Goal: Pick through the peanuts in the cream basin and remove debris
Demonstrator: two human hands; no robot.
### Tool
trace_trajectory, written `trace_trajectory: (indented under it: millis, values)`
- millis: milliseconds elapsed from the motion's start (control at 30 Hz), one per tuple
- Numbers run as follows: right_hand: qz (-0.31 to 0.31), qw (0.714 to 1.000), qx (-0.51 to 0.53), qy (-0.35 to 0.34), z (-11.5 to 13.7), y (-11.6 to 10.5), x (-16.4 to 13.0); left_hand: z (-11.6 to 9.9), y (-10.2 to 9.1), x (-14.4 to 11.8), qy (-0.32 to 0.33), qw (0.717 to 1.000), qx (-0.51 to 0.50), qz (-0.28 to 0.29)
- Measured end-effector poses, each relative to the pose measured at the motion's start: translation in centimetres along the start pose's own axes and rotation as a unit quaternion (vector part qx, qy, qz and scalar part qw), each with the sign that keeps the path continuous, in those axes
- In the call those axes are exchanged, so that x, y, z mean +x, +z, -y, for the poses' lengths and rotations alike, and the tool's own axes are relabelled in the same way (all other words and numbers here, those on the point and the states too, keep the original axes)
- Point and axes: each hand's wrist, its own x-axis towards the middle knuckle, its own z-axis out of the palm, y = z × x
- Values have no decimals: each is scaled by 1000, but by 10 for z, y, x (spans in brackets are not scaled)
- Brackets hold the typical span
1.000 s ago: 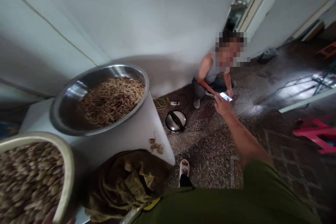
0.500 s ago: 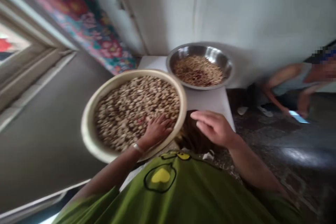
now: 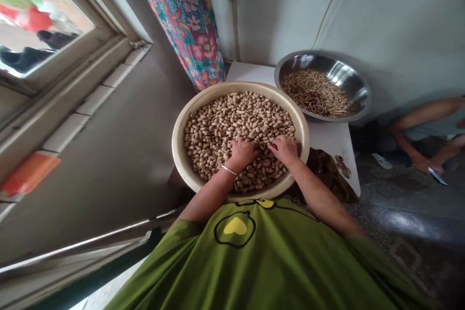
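From the head camera I look down on a wide cream basin (image 3: 181,155) heaped with peanuts in their shells (image 3: 225,121), standing on a white table (image 3: 327,138) just in front of my green shirt (image 3: 254,256). My left hand (image 3: 242,152) lies palm down on the near part of the heap, fingers bent and dug in among the shells, a thin bangle (image 3: 229,170) at its wrist. My right hand (image 3: 284,149) rests on the peanuts just to the right of it, fingers curled down into the pile; the two hands sit close together, nearly touching. I cannot tell whether either has a shell pinched, since the fingertips are buried.

Farther off and to the right on the same table stands a steel bowl (image 3: 345,75) holding a thinner layer of pale and reddish pieces (image 3: 314,92). A brown crumpled cloth or bag (image 3: 327,174) lies at the near right edge of the basin. A flowered curtain (image 3: 189,19) hangs at the far side, and a window (image 3: 39,24) fills the far left. At the right edge another person crouches on the floor, a forearm (image 3: 421,118) showing.
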Motion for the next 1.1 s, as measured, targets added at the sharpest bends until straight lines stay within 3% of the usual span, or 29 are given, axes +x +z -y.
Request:
trace_trajectory:
  millis: [133,267,367,467,533,600,700,767,833,900,967,1033,1067,1100]
  values:
    - [-15,1000,-20,-1,3,2,3,8,6,7,4,1000,-14,-22]
    - [-24,1000,8,2,2,-1,1,18,3,5,-36,998,-9,-42]
    - [-54,996,77,-5,4,-5,-4,17,-6,-3,-46,992,-39,-111]
    - [-82,987,141,8,16,-13,-16,5,-14,-12,27,971,-140,-192]
    - [-93,983,157,-1,28,-19,-27,-6,-14,-16,107,943,-249,-193]
    - [-120,981,150,-18,39,-26,-38,-16,-8,-17,143,896,-381,-177]
    - [-185,974,131,-19,49,-34,-53,-24,4,-16,51,807,-567,-160]
    - [-203,968,144,-20,56,-45,-61,-26,11,-17,-17,755,-642,-129]
    - [-218,960,172,-37,65,-66,-66,-25,15,-20,-41,717,-689,-101]
    - [-259,939,216,-60,76,-102,-68,-24,16,-22,-52,683,-722,-95]
    - [-296,899,317,-69,84,-146,-67,-21,17,-22,-67,659,-744,-92]
    - [-346,819,456,-38,89,-189,-65,-18,17,-21,-80,642,-758,-86]
    - [-343,773,533,-28,90,-204,-62,-17,17,-20,-85,632,-766,-77]
    - [-310,751,581,-42,92,-215,-60,-16,17,-20,-87,626,-772,-68]
